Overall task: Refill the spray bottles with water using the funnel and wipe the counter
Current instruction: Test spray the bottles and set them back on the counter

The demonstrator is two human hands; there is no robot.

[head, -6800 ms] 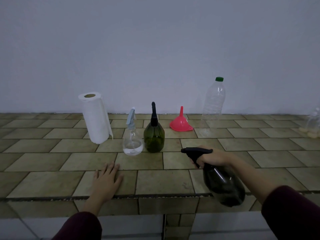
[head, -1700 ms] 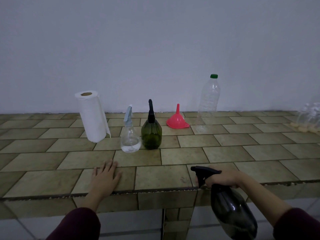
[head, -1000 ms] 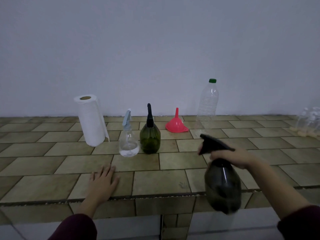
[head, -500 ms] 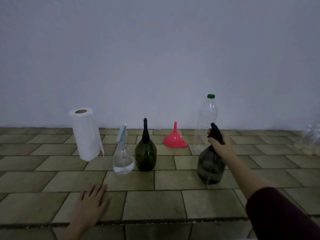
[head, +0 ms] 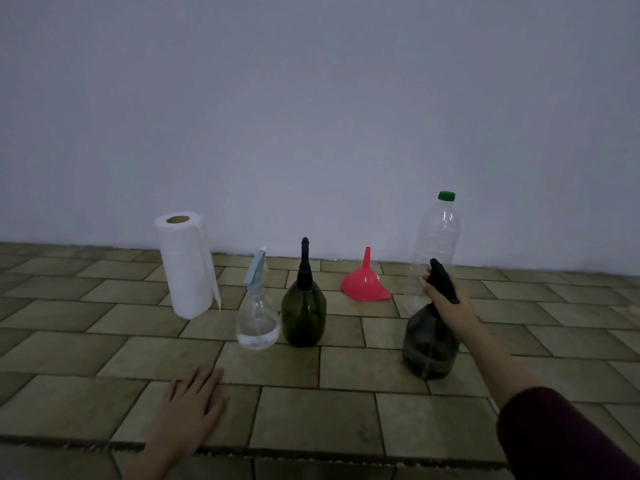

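Observation:
My right hand (head: 446, 304) grips the black trigger head of a dark spray bottle (head: 429, 344) that stands upright on the tiled counter (head: 311, 410). My left hand (head: 192, 407) rests flat on the counter near its front edge. A clear spray bottle (head: 258, 320) with a pale blue head and a little water stands beside a green spray bottle (head: 304, 313) with a black head. Behind them a pink funnel (head: 365, 284) lies mouth down. A tall clear plastic bottle (head: 437, 237) with a green cap stands near the wall.
A white paper towel roll (head: 185, 266) stands upright at the left of the bottles. A plain wall rises behind the counter. The counter's front edge (head: 311, 453) runs across the bottom of the view.
My right hand lifted the dark spray bottle from below the counter's front edge and set it down on the tiles, right of the green bottle. My left hand stayed flat.

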